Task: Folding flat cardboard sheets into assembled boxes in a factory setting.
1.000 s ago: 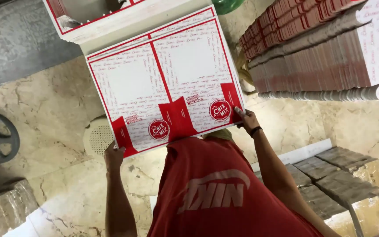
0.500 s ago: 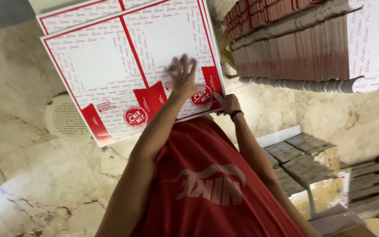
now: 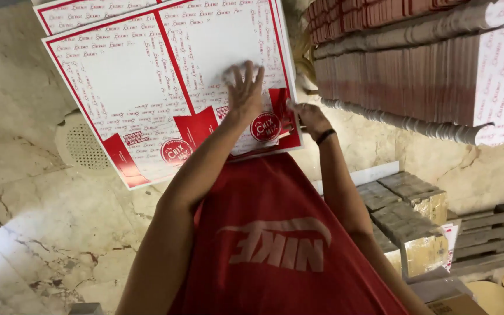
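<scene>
Left hand (image 3: 245, 96) lies flat on the box blank (image 3: 164, 87); right hand (image 3: 309, 118) grips its edge.

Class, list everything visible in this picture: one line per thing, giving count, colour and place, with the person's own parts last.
flat printed carton sheet: one on top, white and red, centre
sheet beneath: one, white and red, top left
stacked flat cartons: many, red-brown and white, top right
floor drain: one, pale, left
marble floor: beige
wooden pallets: grey, right
red shirt: one, bottom centre
left hand: flat on carton sheet
right hand: at the sheet's near right corner, black wristband
</scene>
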